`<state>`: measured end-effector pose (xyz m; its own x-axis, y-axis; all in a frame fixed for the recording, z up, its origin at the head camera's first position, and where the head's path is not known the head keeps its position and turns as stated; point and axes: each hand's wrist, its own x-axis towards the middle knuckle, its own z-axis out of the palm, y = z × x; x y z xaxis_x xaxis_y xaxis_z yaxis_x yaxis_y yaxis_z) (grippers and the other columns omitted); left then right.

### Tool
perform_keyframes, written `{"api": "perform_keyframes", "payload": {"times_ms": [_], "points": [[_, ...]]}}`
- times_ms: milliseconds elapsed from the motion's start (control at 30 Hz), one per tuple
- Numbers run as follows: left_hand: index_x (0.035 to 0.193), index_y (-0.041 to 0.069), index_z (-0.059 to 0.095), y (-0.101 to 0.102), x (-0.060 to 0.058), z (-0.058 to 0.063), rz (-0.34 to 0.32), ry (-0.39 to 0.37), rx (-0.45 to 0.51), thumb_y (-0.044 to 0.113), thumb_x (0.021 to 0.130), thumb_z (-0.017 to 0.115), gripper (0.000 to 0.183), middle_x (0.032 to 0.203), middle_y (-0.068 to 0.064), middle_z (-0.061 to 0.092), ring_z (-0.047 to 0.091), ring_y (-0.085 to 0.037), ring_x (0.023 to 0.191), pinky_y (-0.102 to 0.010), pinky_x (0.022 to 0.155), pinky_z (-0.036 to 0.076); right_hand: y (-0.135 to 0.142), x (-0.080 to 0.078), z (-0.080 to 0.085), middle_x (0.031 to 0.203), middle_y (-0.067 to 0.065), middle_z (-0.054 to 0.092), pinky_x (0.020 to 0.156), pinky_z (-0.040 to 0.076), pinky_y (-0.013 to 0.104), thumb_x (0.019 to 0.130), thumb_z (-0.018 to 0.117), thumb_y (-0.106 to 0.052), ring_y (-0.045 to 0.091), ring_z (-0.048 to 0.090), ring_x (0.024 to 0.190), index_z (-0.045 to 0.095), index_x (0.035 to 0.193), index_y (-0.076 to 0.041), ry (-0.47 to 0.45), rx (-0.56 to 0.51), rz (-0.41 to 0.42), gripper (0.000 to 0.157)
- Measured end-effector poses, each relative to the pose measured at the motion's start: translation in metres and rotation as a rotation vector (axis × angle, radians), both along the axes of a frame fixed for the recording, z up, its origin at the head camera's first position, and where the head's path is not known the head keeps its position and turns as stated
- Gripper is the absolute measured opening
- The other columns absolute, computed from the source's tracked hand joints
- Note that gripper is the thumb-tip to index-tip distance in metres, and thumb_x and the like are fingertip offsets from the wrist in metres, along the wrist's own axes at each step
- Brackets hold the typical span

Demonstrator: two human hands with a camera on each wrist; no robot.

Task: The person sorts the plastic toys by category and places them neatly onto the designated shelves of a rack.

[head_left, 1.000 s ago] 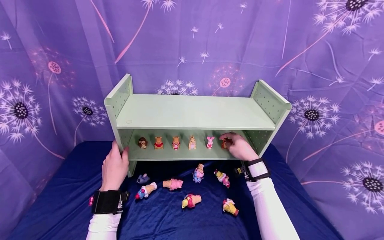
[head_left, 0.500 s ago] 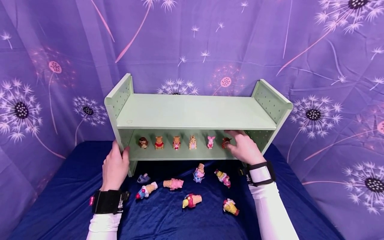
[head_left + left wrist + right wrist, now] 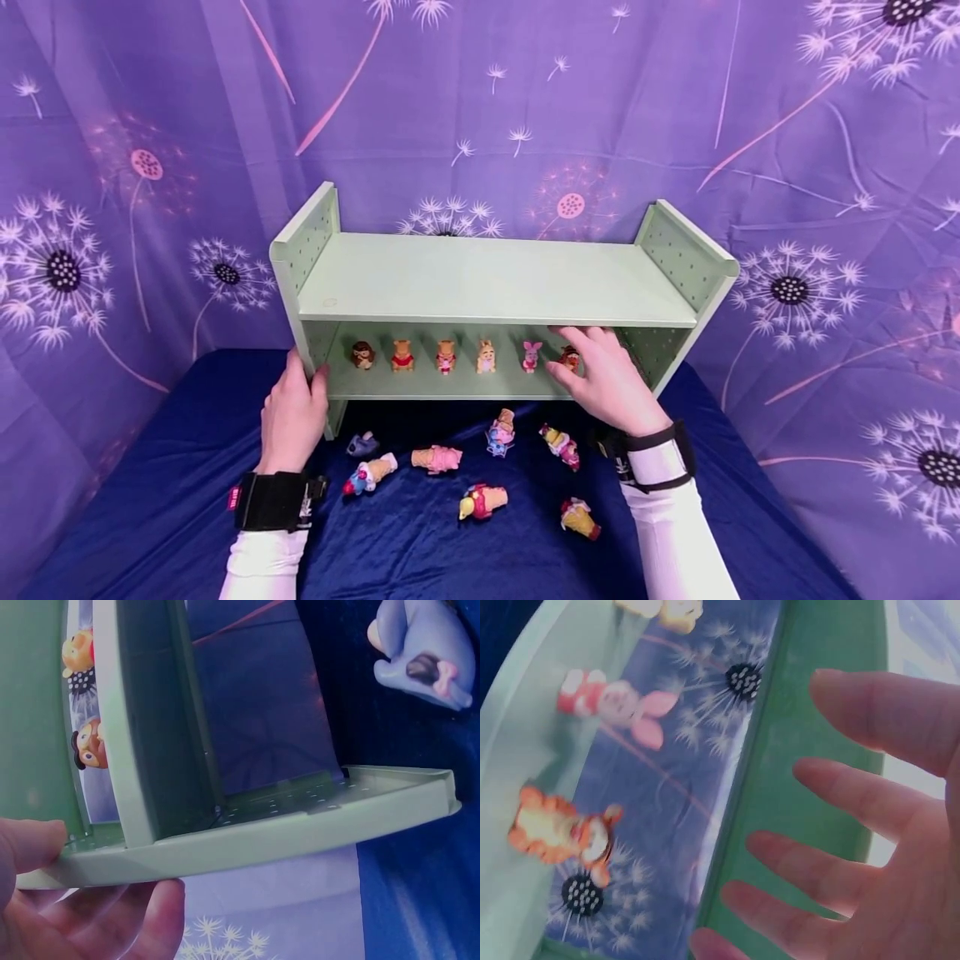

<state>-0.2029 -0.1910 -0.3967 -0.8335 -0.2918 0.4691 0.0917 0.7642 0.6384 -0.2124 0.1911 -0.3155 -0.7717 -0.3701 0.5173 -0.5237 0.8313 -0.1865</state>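
My left hand (image 3: pixel 294 417) grips the left side panel (image 3: pixel 247 841) of a pale green two-tier shelf (image 3: pixel 495 279), thumb on one face and fingers on the other. At the right end of the lower tier, my right hand (image 3: pixel 613 379) has its fingers spread and holds nothing. Just beyond it stands a tiger figurine (image 3: pixel 555 829), partly covered by the hand in the head view. Along the same tier, from right to left, stand a pink piglet figurine (image 3: pixel 531 356), a rabbit figurine (image 3: pixel 486 357), two bear figurines (image 3: pixel 402 356) and a brown owl figurine (image 3: pixel 363 356).
On the dark blue cloth (image 3: pixel 405 550) before the shelf lie several ice-cream-cone figurines, among them a pink one (image 3: pixel 437 459) and a yellow-topped one (image 3: pixel 483 502). A blue-grey donkey figurine (image 3: pixel 363 444) lies near the shelf's left foot. A purple curtain (image 3: pixel 450 100) hangs behind.
My right hand has let go of the tiger figurine and drawn back slightly, its fingers spreading. The tiger stays standing on the lower tier. My left hand keeps its grip on the panel.
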Motion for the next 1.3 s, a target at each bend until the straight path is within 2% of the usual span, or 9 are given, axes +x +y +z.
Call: {"api": "perform_keyframes", "payload": {"times_ms": [67,267,600,733,867,1000,1100,1300], "points": [[0.119,0.010,0.040,0.000,0.000,0.000,0.003,-0.002,0.001,0.035,0.091,0.043,0.038,0.102,-0.019,0.056,0.052,-0.046,0.085,-0.055,0.059,0.033,-0.007,0.004,0.000,0.105,0.006,0.052,0.069,0.035,0.044,0.079,0.064,-0.031,0.027,0.046,0.089,0.054,0.115,-0.017,0.011,-0.009,0.042,0.040],[0.119,0.010,0.040,0.000,-0.001,0.000,0.005,-0.002,-0.001,0.035,0.091,0.043,0.038,0.102,-0.020,0.056,0.053,-0.046,0.084,-0.055,0.059,0.033,-0.031,0.011,-0.002,0.110,0.004,0.051,0.081,0.035,0.039,0.081,0.062,-0.028,0.022,0.047,0.097,0.055,0.115,-0.013,-0.007,-0.006,0.210,0.038],[0.121,0.011,0.040,0.003,-0.003,0.001,-0.007,-0.005,0.005,0.036,0.091,0.043,0.040,0.104,-0.019,0.056,0.053,-0.045,0.084,-0.055,0.058,0.034,-0.077,0.017,-0.007,0.115,-0.004,0.051,0.089,0.034,0.027,0.084,0.057,-0.029,0.007,0.044,0.108,0.053,0.120,-0.017,-0.066,0.041,0.338,0.038],[0.120,0.010,0.040,0.001,-0.002,0.001,-0.006,-0.002,0.004,0.037,0.091,0.042,0.040,0.103,-0.019,0.056,0.053,-0.046,0.083,-0.055,0.058,0.033,-0.096,0.019,-0.014,0.114,-0.003,0.052,0.089,0.034,0.024,0.087,0.053,-0.029,0.007,0.046,0.106,0.053,0.119,-0.014,-0.107,0.065,0.420,0.036],[0.120,0.010,0.040,0.000,-0.001,0.001,-0.009,-0.002,0.001,0.036,0.091,0.043,0.039,0.103,-0.020,0.056,0.053,-0.046,0.083,-0.055,0.058,0.033,-0.118,0.019,-0.026,0.108,-0.002,0.055,0.085,0.037,0.023,0.088,0.052,-0.026,0.007,0.051,0.098,0.054,0.117,-0.013,-0.192,0.115,0.484,0.033],[0.119,0.009,0.040,0.000,-0.001,0.002,-0.007,-0.005,-0.001,0.036,0.091,0.043,0.039,0.103,-0.020,0.056,0.053,-0.046,0.083,-0.055,0.058,0.033,-0.139,0.013,-0.038,0.102,-0.005,0.056,0.079,0.039,0.021,0.088,0.051,-0.026,0.003,0.051,0.089,0.054,0.117,-0.015,-0.283,0.155,0.493,0.031],[0.120,0.009,0.040,0.000,-0.001,0.002,-0.011,-0.007,-0.004,0.036,0.091,0.042,0.039,0.103,-0.021,0.055,0.053,-0.047,0.083,-0.055,0.057,0.033,-0.154,0.008,-0.047,0.104,-0.004,0.056,0.080,0.039,0.021,0.088,0.052,-0.027,0.005,0.051,0.092,0.053,0.118,-0.016,-0.325,0.194,0.479,0.033],[0.120,0.010,0.039,0.001,-0.001,0.001,-0.007,-0.009,-0.001,0.036,0.091,0.042,0.040,0.104,-0.022,0.055,0.052,-0.048,0.083,-0.056,0.058,0.033,-0.183,0.007,-0.065,0.104,-0.001,0.057,0.084,0.037,0.022,0.086,0.053,-0.028,0.010,0.051,0.097,0.053,0.119,-0.015,-0.340,0.359,0.446,0.036]]}}
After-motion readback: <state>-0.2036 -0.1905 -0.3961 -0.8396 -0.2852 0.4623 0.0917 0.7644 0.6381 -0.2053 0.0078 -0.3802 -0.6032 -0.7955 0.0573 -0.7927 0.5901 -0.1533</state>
